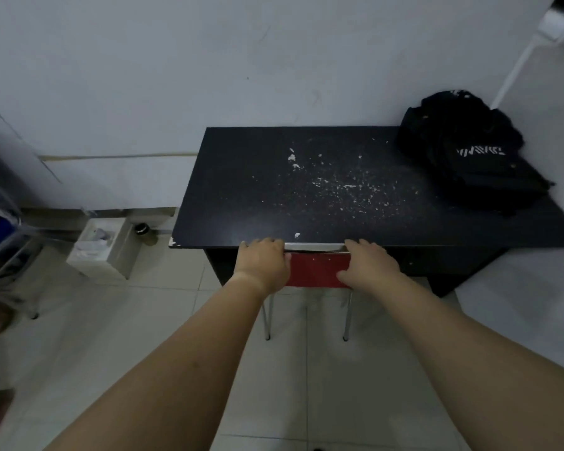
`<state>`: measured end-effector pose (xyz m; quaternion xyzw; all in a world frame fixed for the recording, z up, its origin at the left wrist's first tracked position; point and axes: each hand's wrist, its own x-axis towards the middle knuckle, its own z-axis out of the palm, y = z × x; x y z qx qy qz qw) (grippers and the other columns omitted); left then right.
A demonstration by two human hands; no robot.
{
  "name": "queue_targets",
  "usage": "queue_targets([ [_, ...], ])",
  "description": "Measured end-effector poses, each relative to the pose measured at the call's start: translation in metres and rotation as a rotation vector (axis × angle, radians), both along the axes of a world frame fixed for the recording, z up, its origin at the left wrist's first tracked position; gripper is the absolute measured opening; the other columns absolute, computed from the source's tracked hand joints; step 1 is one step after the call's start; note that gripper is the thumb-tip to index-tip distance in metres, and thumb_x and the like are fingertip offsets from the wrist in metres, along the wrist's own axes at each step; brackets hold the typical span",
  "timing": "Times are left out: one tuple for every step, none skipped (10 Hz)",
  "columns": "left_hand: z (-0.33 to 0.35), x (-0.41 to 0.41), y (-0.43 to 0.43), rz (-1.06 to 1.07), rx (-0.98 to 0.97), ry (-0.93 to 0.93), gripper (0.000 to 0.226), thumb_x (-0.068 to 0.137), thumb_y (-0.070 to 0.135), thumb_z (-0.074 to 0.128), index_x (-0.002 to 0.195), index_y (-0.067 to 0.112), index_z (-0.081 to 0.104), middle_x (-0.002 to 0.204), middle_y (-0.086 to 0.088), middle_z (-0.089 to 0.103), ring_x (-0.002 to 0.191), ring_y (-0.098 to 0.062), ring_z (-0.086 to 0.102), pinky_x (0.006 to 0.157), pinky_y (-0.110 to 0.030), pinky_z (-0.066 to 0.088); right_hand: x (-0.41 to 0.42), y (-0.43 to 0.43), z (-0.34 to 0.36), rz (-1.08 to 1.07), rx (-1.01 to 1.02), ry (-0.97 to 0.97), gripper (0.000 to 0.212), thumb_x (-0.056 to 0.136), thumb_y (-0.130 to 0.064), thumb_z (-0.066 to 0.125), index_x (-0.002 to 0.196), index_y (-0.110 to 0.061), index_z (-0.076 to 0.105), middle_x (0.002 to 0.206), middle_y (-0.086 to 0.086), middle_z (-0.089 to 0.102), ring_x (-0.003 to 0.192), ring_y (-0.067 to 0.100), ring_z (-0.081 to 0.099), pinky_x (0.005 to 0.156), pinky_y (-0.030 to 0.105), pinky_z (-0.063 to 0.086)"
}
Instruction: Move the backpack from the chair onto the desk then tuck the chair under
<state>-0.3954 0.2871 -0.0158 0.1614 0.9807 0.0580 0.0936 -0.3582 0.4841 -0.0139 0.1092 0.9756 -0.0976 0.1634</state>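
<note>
The black backpack (469,151) with white lettering lies on the far right corner of the black desk (241,190), against the wall. The chair (316,270) has a red backrest and thin metal legs; it stands pushed in, its backrest right at the desk's front edge, its seat hidden underneath. My left hand (262,262) grips the left end of the backrest's top. On the right end rests my right hand (368,266), fingers curled over the top rail.
The desk top is scratched with white flecks in the middle. A small white open box (101,252) sits on the tiled floor left of the desk, by the wall. A blue and metal piece of furniture (0,242) stands at the far left.
</note>
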Motion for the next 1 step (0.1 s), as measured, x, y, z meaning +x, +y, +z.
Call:
queue_targets([
  [0.0166,0.0135,-0.0200,-0.027,-0.001,0.061,0.035,0.098,0.038,0.039,0.115,0.016,0.060,0.118,-0.006,0.066,0.110,-0.028,0.060,0.103,-0.046,0.039,0.0229,-0.0258,0.0236,-0.070,-0.051,0.053,0.051,0.082,-0.033,0.064,0.131,-0.020,0.055,0.129,0.008,0.055,0.126,0.031,0.047,0.103,0.045,0.047],
])
